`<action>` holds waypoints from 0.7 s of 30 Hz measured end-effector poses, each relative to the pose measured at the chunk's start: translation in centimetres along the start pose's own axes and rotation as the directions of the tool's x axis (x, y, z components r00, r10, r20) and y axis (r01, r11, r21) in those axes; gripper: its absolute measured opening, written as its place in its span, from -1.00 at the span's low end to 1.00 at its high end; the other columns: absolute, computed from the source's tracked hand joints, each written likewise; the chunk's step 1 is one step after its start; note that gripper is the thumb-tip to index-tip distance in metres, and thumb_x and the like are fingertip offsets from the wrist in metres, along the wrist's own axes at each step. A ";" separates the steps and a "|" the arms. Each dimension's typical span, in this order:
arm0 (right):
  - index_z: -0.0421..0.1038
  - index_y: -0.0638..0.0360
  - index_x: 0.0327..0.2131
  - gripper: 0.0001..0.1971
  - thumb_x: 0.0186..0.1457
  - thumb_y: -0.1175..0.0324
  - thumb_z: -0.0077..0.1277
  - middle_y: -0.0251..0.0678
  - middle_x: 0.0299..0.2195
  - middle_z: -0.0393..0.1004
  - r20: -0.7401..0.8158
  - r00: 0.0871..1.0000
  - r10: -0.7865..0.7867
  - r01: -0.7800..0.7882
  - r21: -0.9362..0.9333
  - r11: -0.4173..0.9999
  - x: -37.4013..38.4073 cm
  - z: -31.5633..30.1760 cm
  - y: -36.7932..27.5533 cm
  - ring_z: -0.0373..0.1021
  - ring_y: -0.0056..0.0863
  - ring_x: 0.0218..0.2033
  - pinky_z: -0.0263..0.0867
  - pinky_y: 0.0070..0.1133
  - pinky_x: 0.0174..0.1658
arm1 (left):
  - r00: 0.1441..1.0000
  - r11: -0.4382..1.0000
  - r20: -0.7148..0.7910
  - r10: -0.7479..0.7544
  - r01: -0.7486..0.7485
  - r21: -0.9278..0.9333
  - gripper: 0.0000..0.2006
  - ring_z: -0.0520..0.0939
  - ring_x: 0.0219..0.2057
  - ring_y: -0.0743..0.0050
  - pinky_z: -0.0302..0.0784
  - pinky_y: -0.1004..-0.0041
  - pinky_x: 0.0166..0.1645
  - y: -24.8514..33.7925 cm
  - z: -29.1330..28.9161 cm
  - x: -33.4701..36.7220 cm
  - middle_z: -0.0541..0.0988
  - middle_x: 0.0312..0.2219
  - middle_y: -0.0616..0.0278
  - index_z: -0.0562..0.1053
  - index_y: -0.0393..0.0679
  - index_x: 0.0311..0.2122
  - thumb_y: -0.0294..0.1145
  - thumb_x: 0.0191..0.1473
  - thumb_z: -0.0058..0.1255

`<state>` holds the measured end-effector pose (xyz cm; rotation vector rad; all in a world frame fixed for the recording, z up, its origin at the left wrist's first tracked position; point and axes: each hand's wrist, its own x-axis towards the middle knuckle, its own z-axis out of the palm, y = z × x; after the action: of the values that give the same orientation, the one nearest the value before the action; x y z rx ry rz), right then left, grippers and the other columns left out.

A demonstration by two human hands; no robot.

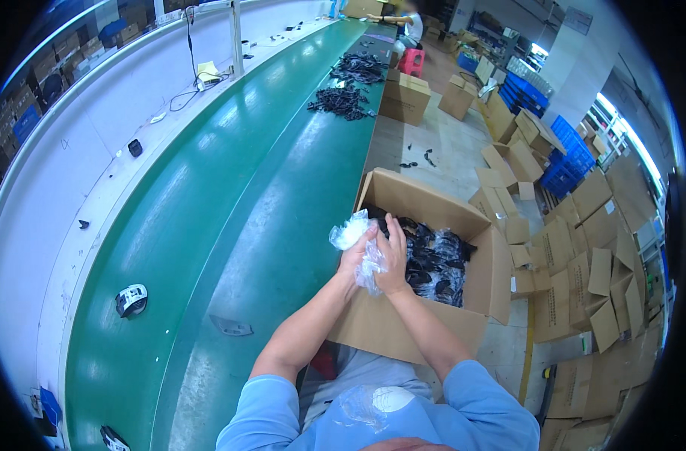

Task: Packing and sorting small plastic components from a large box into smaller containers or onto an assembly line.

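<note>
We count two hands (pixel 377 259) on one clear plastic bag (pixel 352 233). We see one open cardboard box (pixel 403 323) and two heaps of black parts (pixel 343 100) on the belt.

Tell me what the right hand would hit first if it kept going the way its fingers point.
Probably the bagged black parts inside the open cardboard box; the right hand points up over them, though depth is unclear.

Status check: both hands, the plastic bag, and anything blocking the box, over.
Left hand and right hand both gripping crumpled clear plastic bag. Held over open cardboard box of black parts. Nothing in the way.
</note>
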<state>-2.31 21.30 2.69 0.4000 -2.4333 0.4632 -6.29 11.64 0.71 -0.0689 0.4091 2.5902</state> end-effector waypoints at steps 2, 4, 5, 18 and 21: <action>0.05 0.24 0.26 -0.31 0.11 0.17 -0.04 0.02 0.29 0.00 -0.072 0.983 0.169 -0.128 0.391 0.911 -1.5 0.7 0.5 -0.02 -0.07 0.31 -0.09 -0.32 0.31 | 0.999 1.000 -0.044 0.007 -0.006 0.006 -0.81 0.62 -0.32 0.40 0.55 0.37 -0.21 -0.3 0.7 -0.1 0.58 -0.35 0.27 0.46 -0.05 -0.23 -0.23 0.11 0.13; -0.03 0.31 0.28 -0.32 0.16 0.22 -0.10 0.01 0.29 0.00 -0.065 0.973 0.221 -0.166 0.465 0.869 -3.1 1.2 0.4 0.02 -0.13 0.30 -0.09 -0.38 0.32 | 0.997 0.998 0.071 -0.031 0.034 -0.045 -0.84 0.61 -0.45 0.45 0.55 0.39 -0.33 0.8 0.8 -0.6 0.57 -0.45 0.31 0.45 -0.05 -0.32 -0.23 0.12 0.12; -0.04 0.32 0.28 -0.35 0.17 0.28 -0.12 0.03 0.28 0.03 -0.033 0.973 0.227 -0.178 0.515 0.839 -4.2 1.1 0.6 0.02 -0.09 0.29 -0.08 -0.36 0.31 | 1.000 1.000 -0.011 -0.021 0.021 -0.019 -0.83 0.57 -0.56 0.44 0.53 0.38 -0.45 0.8 1.3 -0.6 0.54 -0.54 0.33 0.44 -0.03 -0.37 -0.19 0.13 0.08; 0.07 0.35 0.22 -0.45 0.21 0.31 -0.16 0.07 0.16 0.18 0.080 0.957 0.278 -0.279 0.512 0.813 -7.4 0.5 -0.4 0.20 -0.03 0.16 0.08 -0.33 0.22 | 0.998 0.998 -0.022 0.057 -0.058 -0.037 -0.79 0.55 -0.64 0.43 0.51 0.36 -0.54 2.5 -0.6 0.6 0.51 -0.62 0.34 0.44 -0.02 -0.40 -0.13 0.13 0.02; 0.07 0.36 0.22 -0.43 0.21 0.24 -0.15 0.10 0.16 0.18 0.049 0.975 0.215 -0.214 0.450 0.867 -7.2 0.3 -0.9 0.18 0.00 0.17 0.07 -0.33 0.23 | 0.999 0.999 -0.007 0.034 -0.034 -0.005 -0.81 0.54 -0.64 0.46 0.50 0.39 -0.54 2.6 -0.4 0.3 0.51 -0.61 0.35 0.44 -0.01 -0.39 -0.14 0.12 0.03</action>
<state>3.38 21.65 -1.87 0.3167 -2.3619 1.1415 -7.88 9.54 1.00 -0.0730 0.4097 2.6249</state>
